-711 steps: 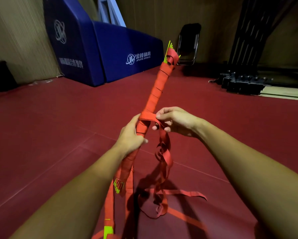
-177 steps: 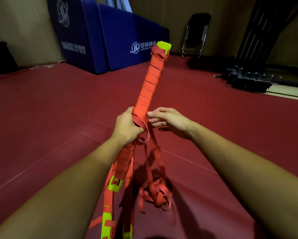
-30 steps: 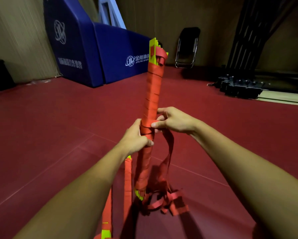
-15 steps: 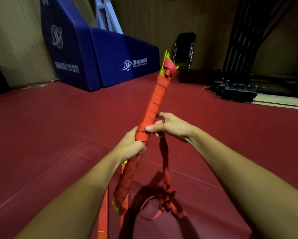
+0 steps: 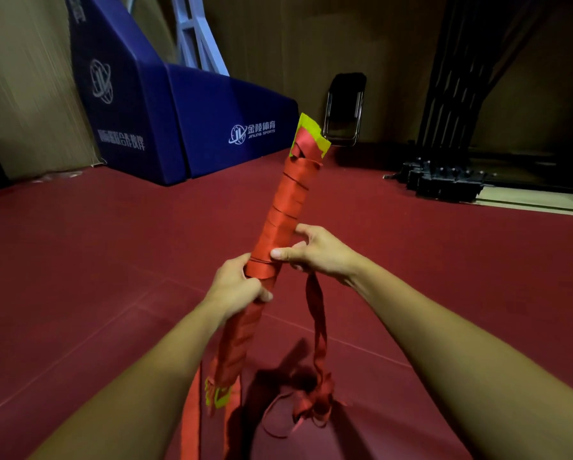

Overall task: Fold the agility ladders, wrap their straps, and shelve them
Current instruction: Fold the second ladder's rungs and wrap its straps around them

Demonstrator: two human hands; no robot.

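Note:
I hold a folded agility ladder (image 5: 283,207), a long bundle of yellow-green rungs wound in red strap, tilted up and away from me. My left hand (image 5: 237,287) grips the bundle around its middle. My right hand (image 5: 315,252) holds it just above, thumb pressed across the newest turn of strap. The loose red strap (image 5: 316,323) hangs from under my right hand to a tangled heap (image 5: 308,396) on the floor. The bundle's lower end (image 5: 220,391) shows yellow-green rung tips, and two more strap lengths (image 5: 192,416) trail down past it.
Dark red sports floor (image 5: 96,260) spreads all around. A blue padded hoop base (image 5: 179,127) stands at the back left, a folded black chair (image 5: 344,109) leans on the back wall, and a black metal frame with a weighted base (image 5: 444,180) sits at the back right.
The bundle has turned in my hands, so its top now shows the flat yellow-green rung face. My right hand has carried the strap round once more; the hanging strap is shorter than several seconds ago.

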